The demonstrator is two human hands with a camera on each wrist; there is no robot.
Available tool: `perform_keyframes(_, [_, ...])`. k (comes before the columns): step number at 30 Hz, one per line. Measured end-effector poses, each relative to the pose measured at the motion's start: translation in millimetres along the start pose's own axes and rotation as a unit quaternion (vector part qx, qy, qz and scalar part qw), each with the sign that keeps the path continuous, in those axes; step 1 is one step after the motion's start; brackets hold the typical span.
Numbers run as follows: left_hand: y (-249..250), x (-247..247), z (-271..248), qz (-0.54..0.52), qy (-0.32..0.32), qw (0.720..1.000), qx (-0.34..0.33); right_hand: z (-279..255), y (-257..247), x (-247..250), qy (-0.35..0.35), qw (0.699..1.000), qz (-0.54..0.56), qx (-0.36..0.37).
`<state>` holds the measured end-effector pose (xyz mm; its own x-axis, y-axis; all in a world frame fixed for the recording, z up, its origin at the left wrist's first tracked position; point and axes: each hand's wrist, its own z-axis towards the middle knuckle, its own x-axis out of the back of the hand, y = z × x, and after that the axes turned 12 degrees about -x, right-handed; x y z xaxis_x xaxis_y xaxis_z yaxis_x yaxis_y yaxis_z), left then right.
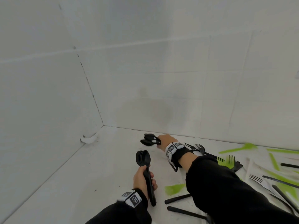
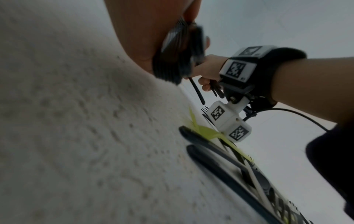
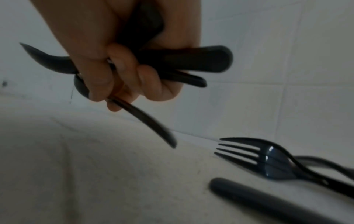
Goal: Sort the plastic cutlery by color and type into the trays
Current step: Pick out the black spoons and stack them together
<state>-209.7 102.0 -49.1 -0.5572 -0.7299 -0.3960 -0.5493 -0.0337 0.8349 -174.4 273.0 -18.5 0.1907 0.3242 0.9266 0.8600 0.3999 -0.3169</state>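
Note:
My left hand (image 1: 144,177) grips a nested stack of black spoons (image 1: 143,157) by the handles, bowls pointing away from me. The same stack (image 2: 172,60) shows blurred under that hand's palm in the left wrist view. My right hand (image 1: 159,140) is stretched to the back wall, its fingers curled round several black spoons (image 1: 148,140). In the right wrist view those fingers (image 3: 124,75) clamp the black handles (image 3: 191,60), and one loose piece (image 3: 145,119) hangs down at a slant. Both hands are just above the white surface.
A heap of green and black cutlery (image 1: 229,160) lies to the right under my right forearm. A black fork (image 3: 268,159) and a black handle (image 3: 268,201) lie beside the right hand. White walls (image 1: 145,78) close the back and left.

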Motion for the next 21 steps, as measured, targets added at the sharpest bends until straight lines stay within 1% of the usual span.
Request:
perform_keyframes(2, [-2,-3,-4,-0.008,-0.001,1.0,-0.004,-20,0,12,0.002,0.997,0.083,0.001])
perform_keyframes(4, [-3,-6,-10,-0.015,-0.003,1.0,-0.01,-46,4,21,0.015,0.985,0.169,-0.001])
perform_keyframes(6, [-5,-10,-16,-0.021,-0.007,1.0,-0.016,-73,12,23,0.012,0.967,0.256,-0.01])
perform_keyframes(8, [-8,-15,-26,-0.018,-0.017,0.999,-0.027,-100,22,17,-0.011,0.947,0.321,-0.018])
perform_keyframes(12, [-20,-28,-43,0.001,-0.043,0.998,-0.051,-151,43,1,-0.037,0.925,0.377,-0.042])
perform_keyframes(15, [-37,-37,-60,0.009,-0.062,0.997,-0.038,-185,59,-8,-0.022,0.927,0.369,-0.055])
perform_keyframes(18, [-51,-50,-86,0.019,-0.086,0.996,-0.021,-211,80,-11,0.003,0.916,0.395,-0.078])
perform_keyframes(21, [-64,-61,-117,0.021,-0.109,0.994,-0.007,-235,102,-7,0.027,0.913,0.398,-0.087])
